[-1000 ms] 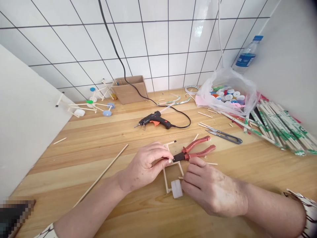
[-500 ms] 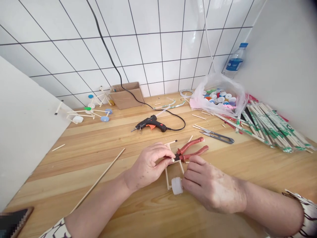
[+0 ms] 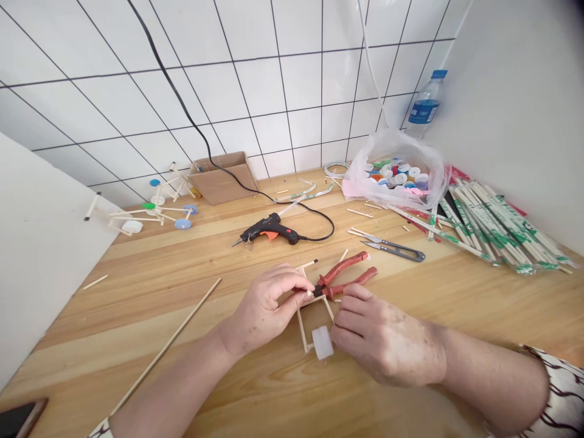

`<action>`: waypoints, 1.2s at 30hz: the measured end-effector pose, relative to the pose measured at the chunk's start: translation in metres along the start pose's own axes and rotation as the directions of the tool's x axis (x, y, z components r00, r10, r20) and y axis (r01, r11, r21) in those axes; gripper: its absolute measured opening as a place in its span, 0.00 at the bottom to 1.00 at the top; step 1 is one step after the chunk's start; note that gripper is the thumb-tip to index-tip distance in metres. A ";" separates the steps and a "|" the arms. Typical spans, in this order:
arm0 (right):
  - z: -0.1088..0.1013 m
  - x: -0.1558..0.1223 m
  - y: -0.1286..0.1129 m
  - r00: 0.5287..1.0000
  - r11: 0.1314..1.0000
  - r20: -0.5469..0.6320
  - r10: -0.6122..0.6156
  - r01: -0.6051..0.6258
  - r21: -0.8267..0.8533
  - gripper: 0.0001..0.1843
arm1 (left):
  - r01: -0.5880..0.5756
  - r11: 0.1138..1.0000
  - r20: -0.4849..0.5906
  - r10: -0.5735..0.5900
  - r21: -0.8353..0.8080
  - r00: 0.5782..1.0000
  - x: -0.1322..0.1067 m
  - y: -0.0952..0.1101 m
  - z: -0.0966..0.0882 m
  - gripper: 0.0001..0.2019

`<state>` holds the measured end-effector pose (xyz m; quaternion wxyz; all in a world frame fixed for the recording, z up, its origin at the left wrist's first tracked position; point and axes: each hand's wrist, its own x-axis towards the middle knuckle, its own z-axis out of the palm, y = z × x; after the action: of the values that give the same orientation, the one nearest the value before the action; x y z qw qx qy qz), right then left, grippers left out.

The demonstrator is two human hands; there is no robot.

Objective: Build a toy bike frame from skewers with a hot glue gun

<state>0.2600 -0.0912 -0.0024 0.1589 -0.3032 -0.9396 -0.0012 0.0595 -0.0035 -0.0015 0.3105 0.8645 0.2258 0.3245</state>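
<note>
A small frame of wooden sticks [image 3: 302,331] with white bottle caps [image 3: 323,342] at its near end lies between my hands. My left hand [image 3: 269,301] is closed, thumb and forefinger pinching a short wooden stick [image 3: 309,294] at the frame's far end; most of that stick is hidden. Fingers curled, my right hand [image 3: 383,337] grips the frame's right side beside the caps; its fingertips are partly hidden. Just beyond the hands lie red-handled pliers [image 3: 349,274], their jaws close to my left fingertips.
A black glue gun [image 3: 269,230] with its cord lies behind the pliers. Thread snips [image 3: 395,248], a bag of bottle caps [image 3: 360,188] and wrapped chopsticks [image 3: 497,225] are at right. Stick-and-cap models [image 3: 155,210], a cardboard box [image 3: 223,182], a long stick [image 3: 168,344] and a phone [image 3: 20,420] are at left.
The view has shifted slightly, so everything sits a little farther left. Both hands keep nearly the same hold, and the frame and caps have tilted slightly.
</note>
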 end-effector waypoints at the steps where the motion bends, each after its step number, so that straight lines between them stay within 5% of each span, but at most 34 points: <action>1: 0.000 0.000 0.000 1.000 1.000 0.002 -0.001 0.001 -0.001 0.12 | -0.006 1.000 -0.001 0.006 0.001 1.000 0.000 0.000 0.000 0.07; 36: -0.002 0.002 0.004 1.000 1.000 0.010 -0.018 0.018 0.014 0.15 | -0.022 1.000 0.014 0.022 0.013 1.000 0.000 -0.003 -0.004 0.06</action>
<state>0.2616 -0.0874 -0.0002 0.1563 -0.2934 -0.9431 0.0055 0.0564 0.0003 -0.0017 0.3026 0.8712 0.2163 0.3204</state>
